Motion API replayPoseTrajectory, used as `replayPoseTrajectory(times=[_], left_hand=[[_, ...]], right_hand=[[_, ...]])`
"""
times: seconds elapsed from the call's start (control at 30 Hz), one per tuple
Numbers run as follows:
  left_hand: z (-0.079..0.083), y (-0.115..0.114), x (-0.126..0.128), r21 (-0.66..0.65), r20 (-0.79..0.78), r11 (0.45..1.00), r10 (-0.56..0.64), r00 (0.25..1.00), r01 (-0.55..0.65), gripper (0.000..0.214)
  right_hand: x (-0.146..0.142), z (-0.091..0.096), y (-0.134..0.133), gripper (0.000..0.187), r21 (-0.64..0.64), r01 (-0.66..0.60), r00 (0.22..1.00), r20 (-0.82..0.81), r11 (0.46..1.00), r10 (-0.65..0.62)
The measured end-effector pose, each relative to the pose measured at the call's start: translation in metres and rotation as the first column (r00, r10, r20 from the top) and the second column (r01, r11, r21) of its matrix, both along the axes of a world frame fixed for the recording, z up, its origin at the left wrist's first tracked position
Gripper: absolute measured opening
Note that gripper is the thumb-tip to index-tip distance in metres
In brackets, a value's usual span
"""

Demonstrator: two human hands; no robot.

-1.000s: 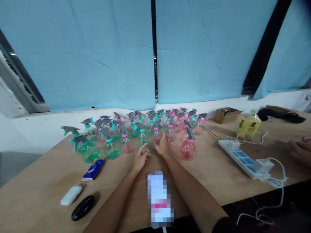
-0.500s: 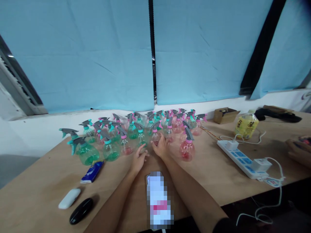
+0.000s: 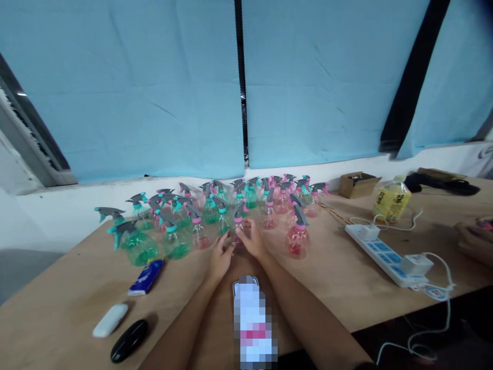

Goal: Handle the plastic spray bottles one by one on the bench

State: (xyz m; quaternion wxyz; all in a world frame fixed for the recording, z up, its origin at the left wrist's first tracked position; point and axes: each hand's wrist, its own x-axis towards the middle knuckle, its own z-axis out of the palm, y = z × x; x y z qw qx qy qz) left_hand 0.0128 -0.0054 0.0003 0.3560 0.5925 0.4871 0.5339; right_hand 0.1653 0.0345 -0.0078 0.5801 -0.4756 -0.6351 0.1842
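My right hand (image 3: 252,240) curls round the right side of a clear pink spray bottle (image 3: 239,224) with a grey and pink trigger head, its thumb at the front. Close to the bottle's left side is my left hand (image 3: 222,256), fingers parted and slightly bent; whether they touch it I cannot tell. A green spray bottle (image 3: 222,221) stands just behind the left fingertips. Several more green and pink spray bottles crowd round, among them a pink one (image 3: 298,240) at the right and a green one (image 3: 177,243) at the left.
A phone (image 3: 252,318) lies between my forearms. At the left are a blue packet (image 3: 147,277), a white case (image 3: 110,320) and a black case (image 3: 129,340). Rightward are a power strip (image 3: 385,257), a yellow-labelled bottle (image 3: 392,200), a cardboard box (image 3: 358,185) and another person's hand (image 3: 475,241).
The pink spray bottle at my right hand has shifted left and nearer to me, along with that hand. My left hand has drawn closer to it.
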Motion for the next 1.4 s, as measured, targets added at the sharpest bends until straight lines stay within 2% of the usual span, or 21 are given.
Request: replayPoseTrajectory(times=[0.07,0.13,0.23,0.37,0.53,0.7,0.9,1.0,1.17,1.33,1.4], left_hand=[[0.003,-0.002,0.0,-0.003,0.037,1.0,0.0,0.999,0.001,0.055],[0.005,-0.003,0.0,-0.01,0.086,1.0,-0.009,0.996,0.01,0.053],[0.006,-0.003,0.0,-0.029,0.118,0.998,-0.044,0.992,0.048,0.05],[0.004,-0.003,0.001,-0.053,0.093,0.99,-0.123,0.988,0.129,0.045],[0.001,-0.001,0.002,-0.05,0.079,0.986,-0.153,0.985,0.157,0.036],[0.003,-0.002,0.0,-0.074,0.096,0.991,-0.105,0.99,0.112,0.035],[0.001,-0.001,0.0,-0.064,0.099,0.992,-0.103,0.99,0.11,0.033],[0.0,0.0,0.0,-0.077,0.102,0.992,-0.097,0.99,0.105,0.032],[0.0,0.0,0.0,-0.096,0.111,0.99,-0.092,0.99,0.103,0.029],[-0.001,0.0,0.0,-0.089,0.116,0.99,-0.095,0.989,0.105,0.028],[0.0,0.0,0.0,-0.089,0.118,0.99,-0.096,0.988,0.107,0.027]], right_hand=[[0.0,-0.001,0.0,0.045,-0.003,-0.194,0.968,-0.16,0.981,0.191],[0.0,0.0,-0.002,0.04,0.008,-0.357,0.903,-0.254,0.934,0.348],[0.001,0.004,-0.004,0.045,0.055,-0.451,0.856,-0.255,0.891,0.449],[0.004,0.018,-0.009,0.058,0.173,-0.37,0.874,-0.269,0.913,0.405],[0.003,0.039,-0.02,0.037,0.16,-0.247,0.909,-0.303,0.956,0.286],[0.002,0.046,-0.02,0.046,0.086,-0.299,0.876,-0.371,0.95,0.309],[0.011,0.042,-0.012,0.018,-0.066,-0.39,0.863,-0.374,0.919,0.339],[0.013,0.045,-0.014,0.014,-0.109,-0.474,0.831,-0.382,0.874,0.403],[0.013,0.05,-0.024,0.006,-0.208,-0.661,0.714,-0.468,0.721,0.52],[0.013,0.056,-0.03,0.015,-0.146,-0.72,0.658,-0.454,0.679,0.6],[0.013,0.057,-0.03,0.015,-0.122,-0.724,0.65,-0.452,0.679,0.611]])
